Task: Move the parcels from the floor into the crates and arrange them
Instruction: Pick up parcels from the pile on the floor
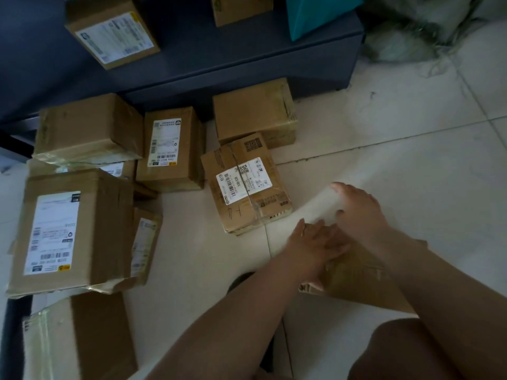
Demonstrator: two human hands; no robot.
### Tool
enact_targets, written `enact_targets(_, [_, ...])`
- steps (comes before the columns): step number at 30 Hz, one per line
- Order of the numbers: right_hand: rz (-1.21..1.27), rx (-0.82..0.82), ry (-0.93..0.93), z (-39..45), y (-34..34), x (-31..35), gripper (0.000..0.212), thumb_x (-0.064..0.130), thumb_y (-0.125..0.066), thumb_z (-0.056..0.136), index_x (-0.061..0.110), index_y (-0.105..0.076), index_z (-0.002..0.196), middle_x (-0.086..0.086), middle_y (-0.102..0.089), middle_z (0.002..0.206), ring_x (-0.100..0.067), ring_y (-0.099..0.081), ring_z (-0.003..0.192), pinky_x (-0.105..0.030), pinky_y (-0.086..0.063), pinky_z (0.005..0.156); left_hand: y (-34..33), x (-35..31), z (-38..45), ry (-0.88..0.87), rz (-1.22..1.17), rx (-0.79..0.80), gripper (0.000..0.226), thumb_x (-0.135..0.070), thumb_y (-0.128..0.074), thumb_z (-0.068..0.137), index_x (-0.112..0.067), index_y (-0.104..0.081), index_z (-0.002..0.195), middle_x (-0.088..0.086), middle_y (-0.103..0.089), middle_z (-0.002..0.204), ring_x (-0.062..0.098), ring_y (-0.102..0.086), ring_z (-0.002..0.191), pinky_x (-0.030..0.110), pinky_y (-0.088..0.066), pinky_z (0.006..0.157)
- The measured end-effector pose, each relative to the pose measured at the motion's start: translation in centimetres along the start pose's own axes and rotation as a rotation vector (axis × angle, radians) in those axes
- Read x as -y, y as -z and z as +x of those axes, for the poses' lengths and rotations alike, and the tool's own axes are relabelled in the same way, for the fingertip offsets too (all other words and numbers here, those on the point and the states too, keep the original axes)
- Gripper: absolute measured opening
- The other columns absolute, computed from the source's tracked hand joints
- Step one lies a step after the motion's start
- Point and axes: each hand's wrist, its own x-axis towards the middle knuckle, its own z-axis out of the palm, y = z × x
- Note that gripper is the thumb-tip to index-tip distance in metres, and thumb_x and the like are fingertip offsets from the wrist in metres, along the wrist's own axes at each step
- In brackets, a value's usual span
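Observation:
A brown cardboard parcel (356,275) with a glossy taped top lies on the tiled floor at the lower right. My left hand (315,244) holds its near left corner, fingers on top. My right hand (359,209) grips its far side, thumb spread over the top. Several more parcels lie on the floor: one with a white label (247,185), a plain one (255,113) behind it, one labelled (170,149), a large one (74,231) at the left. A dark grey crate (247,64) stands at the back, with a labelled parcel (112,31) and another parcel (241,9) in it.
A teal bag (315,15) stands in the crate's right end. A white sack (425,23) lies on the floor at the top right. Another parcel (82,338) sits at the bottom left. My knee (411,352) is at the bottom right. Bare tiles stretch to the right.

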Motion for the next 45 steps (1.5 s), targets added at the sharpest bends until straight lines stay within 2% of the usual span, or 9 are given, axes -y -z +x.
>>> enact_targets(9, [0.138,-0.058,-0.173,-0.3,1.3,-1.3,0.057,0.012,-0.047,0.088,0.017,-0.032,0.143,-0.009,-0.04,0.143,-0.031,-0.032,0.134,-0.048,-0.025,0.112,1.4,0.9,1.2,0.547,-0.226,-0.187,0.092,-0.05,-0.067,0.078,-0.026,-0.011,0.147,0.013,-0.033,0.139,0.036,-0.04,0.126,0.045,-0.036,0.103])
enact_targets(12, [0.182,-0.045,-0.253,0.3,-0.1,-1.9,0.063,0.012,-0.05,0.088,0.008,-0.022,0.145,-0.014,-0.027,0.148,-0.034,-0.022,0.139,-0.045,-0.024,0.114,1.8,0.9,1.2,0.623,-0.248,-0.14,0.09,-0.055,-0.053,0.087,-0.023,0.002,0.15,0.016,-0.015,0.152,0.039,-0.028,0.135,0.045,-0.031,0.108])
enact_targets(17, [0.675,0.157,-0.521,0.8,-1.7,-1.7,0.057,0.017,-0.056,0.085,-0.001,-0.037,0.136,-0.02,-0.053,0.129,-0.035,-0.055,0.111,-0.04,-0.047,0.089,1.9,-0.6,2.2,0.661,-0.45,-0.092,0.119,-0.072,-0.058,0.071,-0.017,0.014,0.149,0.014,0.018,0.157,0.041,-0.008,0.143,0.046,-0.022,0.113])
enact_targets(21, [0.921,0.003,-0.449,0.4,0.1,-0.6,0.05,0.016,-0.05,0.082,0.013,-0.049,0.131,-0.009,-0.057,0.123,-0.031,-0.051,0.12,-0.037,-0.042,0.099,3.0,-1.4,3.1,0.777,-0.749,-0.062,0.14,-0.077,-0.064,0.057,-0.014,0.025,0.145,0.014,0.02,0.157,0.035,0.004,0.146,0.046,-0.022,0.115])
enact_targets(26, [0.882,-0.068,-0.183,-0.7,1.5,1.1,0.042,0.009,-0.04,0.092,0.02,-0.054,0.131,0.001,-0.052,0.138,-0.016,-0.044,0.129,-0.031,-0.032,0.111,3.7,-0.6,3.8,0.811,-1.217,-0.184,0.123,-0.056,-0.068,0.073,-0.014,0.021,0.147,0.007,0.014,0.159,0.024,0.008,0.147,0.044,-0.019,0.116])
enact_targets(32, [0.421,-0.139,-0.327,0.2,0.9,-1.6,0.07,0.03,-0.059,0.088,0.018,-0.024,0.147,-0.005,-0.033,0.149,-0.027,-0.032,0.136,-0.044,-0.033,0.108,1.3,0.8,1.8,0.57,-1.519,-0.443,0.075,-0.028,-0.058,0.09,-0.031,-0.014,0.15,-0.005,-0.048,0.141,0.011,-0.055,0.113,0.029,-0.049,0.092])
enact_targets(37, [0.484,-0.117,-0.202,0.0,0.3,-1.6,0.047,0.022,-0.057,0.087,0.017,-0.047,0.132,-0.006,-0.057,0.128,-0.022,-0.054,0.114,-0.03,-0.044,0.089,2.6,-0.4,0.7,0.441,-0.977,-0.69,0.072,-0.003,-0.042,0.094,-0.038,-0.009,0.149,-0.009,-0.026,0.153,0.014,-0.039,0.133,0.023,-0.043,0.094])
enact_targets(39, [0.421,-0.174,-0.11,0.0,0.0,-0.6,0.047,0.025,-0.055,0.087,0.019,-0.047,0.134,-0.003,-0.053,0.133,-0.021,-0.049,0.12,-0.037,-0.041,0.101,3.8,0.0,0.6,0.466,-0.702,-0.623,0.082,0.007,-0.04,0.088,-0.038,-0.009,0.149,-0.012,-0.009,0.158,0.016,-0.016,0.144,0.029,-0.04,0.105])
enact_targets(45, [0.109,-0.09,0.096,0.2,-1.3,2.5,0.057,0.032,-0.039,0.095,0.028,-0.02,0.149,-0.001,-0.015,0.157,-0.023,-0.01,0.144,-0.051,-0.016,0.116,5.1,2.4,-0.7,0.655,-0.444,-0.497,0.068,-0.031,-0.041,0.093,-0.023,-0.008,0.151,-0.004,-0.013,0.159,0.014,-0.011,0.147,0.042,-0.002,0.119])
